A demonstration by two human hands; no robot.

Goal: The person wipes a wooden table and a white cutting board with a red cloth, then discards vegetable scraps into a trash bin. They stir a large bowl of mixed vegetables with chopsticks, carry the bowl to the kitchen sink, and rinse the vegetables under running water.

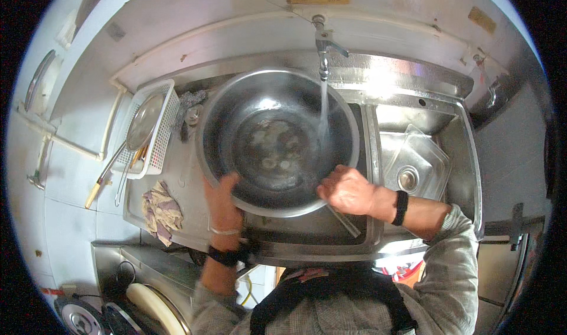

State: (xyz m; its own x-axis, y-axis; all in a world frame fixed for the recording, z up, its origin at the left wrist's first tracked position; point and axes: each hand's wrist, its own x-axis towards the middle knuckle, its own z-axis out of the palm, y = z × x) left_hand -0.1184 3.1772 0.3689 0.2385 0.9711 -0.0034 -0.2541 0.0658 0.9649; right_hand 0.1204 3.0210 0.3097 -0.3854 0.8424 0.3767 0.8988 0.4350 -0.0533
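A large stainless steel basin (pixel 283 197) sits over the left sink bowl, and water runs into its right side from a wall-mounted metal faucet (pixel 324 47). Pale round shapes show at its bottom, too indistinct to name. At the basin's lower left rim is my left hand (pixel 223 202), blurred, its thumb over the edge and its fingers along the outer wall. My right hand (pixel 347 189) is closed on the rim at the lower right. Below that hand a clear, strip-like thing (pixel 344 221) slants down in the sink; its kind I cannot tell.
A clear plastic container (pixel 436 166) lies in the right sink bowl (pixel 471 175). On the left drainboard are a crumpled cloth (pixel 163 211) and a white perforated basket (pixel 164 144) with a wire-mesh strainer (pixel 145 121) in it. A scouring pad (pixel 192 99) lies behind the basin.
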